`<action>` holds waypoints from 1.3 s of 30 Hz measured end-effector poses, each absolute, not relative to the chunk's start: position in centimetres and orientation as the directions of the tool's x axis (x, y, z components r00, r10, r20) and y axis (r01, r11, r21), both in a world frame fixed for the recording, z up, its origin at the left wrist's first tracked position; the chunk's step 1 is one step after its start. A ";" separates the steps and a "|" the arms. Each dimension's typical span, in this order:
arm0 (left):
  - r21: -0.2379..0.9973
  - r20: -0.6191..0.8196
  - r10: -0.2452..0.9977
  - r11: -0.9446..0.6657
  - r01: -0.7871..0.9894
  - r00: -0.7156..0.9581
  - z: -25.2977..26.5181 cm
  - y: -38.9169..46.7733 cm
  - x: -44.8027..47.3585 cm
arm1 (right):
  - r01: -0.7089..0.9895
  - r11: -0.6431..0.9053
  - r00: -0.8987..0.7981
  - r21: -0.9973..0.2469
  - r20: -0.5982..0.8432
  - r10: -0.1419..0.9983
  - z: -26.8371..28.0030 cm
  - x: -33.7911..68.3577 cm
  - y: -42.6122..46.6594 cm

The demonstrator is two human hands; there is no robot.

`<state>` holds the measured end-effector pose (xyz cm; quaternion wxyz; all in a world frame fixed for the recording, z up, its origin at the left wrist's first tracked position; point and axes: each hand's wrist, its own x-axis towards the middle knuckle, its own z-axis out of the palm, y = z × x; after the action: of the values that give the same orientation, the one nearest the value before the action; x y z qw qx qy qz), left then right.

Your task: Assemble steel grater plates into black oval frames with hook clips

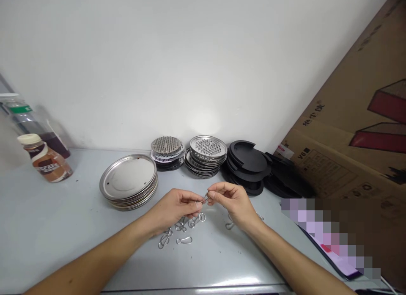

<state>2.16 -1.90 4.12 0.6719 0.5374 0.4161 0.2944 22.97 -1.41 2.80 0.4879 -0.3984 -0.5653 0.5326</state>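
My left hand [180, 208] and my right hand [231, 202] meet above the grey table, fingertips pinched together. Between them is a small metal wire clip [205, 198], mostly covered by the fingers, with each hand gripping a part of it. Whether it is one clip or two linked ones I cannot tell. Below my left hand lie several loose wire clips [165, 238], a single clip [184, 240] and a clip with a ring [197, 219]. Partly hidden under my right hand are more wire clips [229, 222].
Behind the hands stand a stack of round metal lids [128, 176], perforated discs [167, 146], rimmed grater discs [207, 147] and black plastic discs [250, 155]. Two bottles [47, 161] are at the left. A cardboard box [355, 159] and a partly blurred phone-like device [336, 252] sit at the right.
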 end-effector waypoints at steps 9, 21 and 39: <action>0.929 0.080 0.901 -0.222 0.297 0.425 5.0 -2.7 2.5 | -0.094 -0.084 -0.500 -0.992 -0.026 0.865 3.4 23.1 -1.7; 0.994 -0.098 0.889 0.111 -0.004 0.448 2.1 -3.6 4.6 | 0.224 0.525 -0.241 -0.821 0.475 0.846 2.5 22.0 -2.7; 0.982 -0.171 0.883 0.186 0.008 0.438 3.1 -3.0 3.4 | 0.410 0.700 -0.548 -0.585 0.455 0.702 2.6 22.2 -4.0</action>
<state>3.38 -2.95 3.08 0.6517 0.5424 0.4104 0.3357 22.21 -4.02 2.61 0.3468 -0.3253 -0.8542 0.2105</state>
